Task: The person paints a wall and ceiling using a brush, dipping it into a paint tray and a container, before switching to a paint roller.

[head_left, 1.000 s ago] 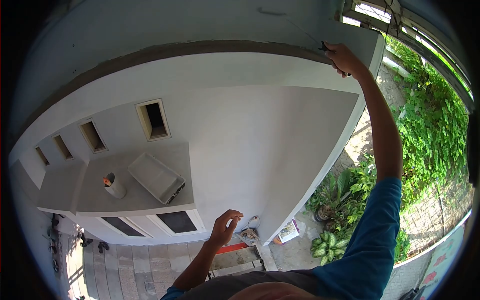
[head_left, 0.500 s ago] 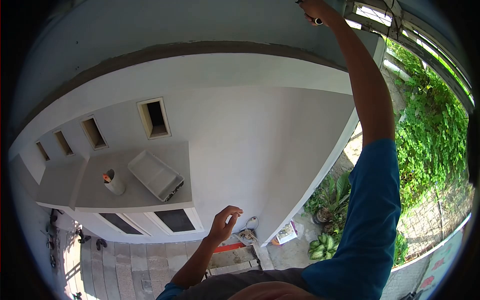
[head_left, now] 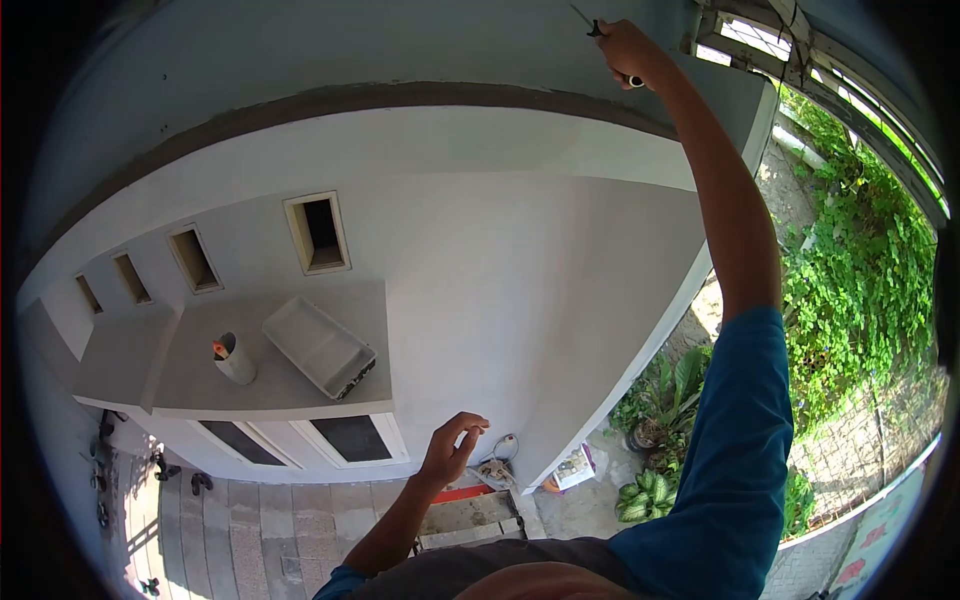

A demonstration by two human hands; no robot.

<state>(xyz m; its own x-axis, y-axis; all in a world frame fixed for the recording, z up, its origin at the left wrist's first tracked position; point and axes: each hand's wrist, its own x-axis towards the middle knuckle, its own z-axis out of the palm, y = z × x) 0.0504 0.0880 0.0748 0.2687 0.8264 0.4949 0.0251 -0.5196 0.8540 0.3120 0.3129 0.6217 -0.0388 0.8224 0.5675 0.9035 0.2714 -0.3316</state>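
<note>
High up in the head view, my right hand [head_left: 633, 55] is closed around the dark handle of a thin-bladed tool [head_left: 582, 17]. A pale round end shows below the fist, while the narrow metal blade points up and left, over the grey-blue upper wall [head_left: 400, 45]. My right arm is stretched far up. Lower down, my left hand [head_left: 452, 448] hovers in front of the white wall [head_left: 520, 290], fingers loosely curled, a gap between thumb and fingers, nothing in it.
On a grey ledge [head_left: 215, 390] to the left lie a paint tray [head_left: 318, 345] and a cup [head_left: 236, 362] with an orange-tipped item inside. Square openings [head_left: 318, 232] pierce the wall. Below is a paved floor [head_left: 250, 530]; potted plants [head_left: 648, 495] and a window frame [head_left: 790, 50] are at right.
My right hand and its tool appear lower in view, and the blade now shows. The wall and ledge have shifted slightly right in view. My left hand has hardly moved.
</note>
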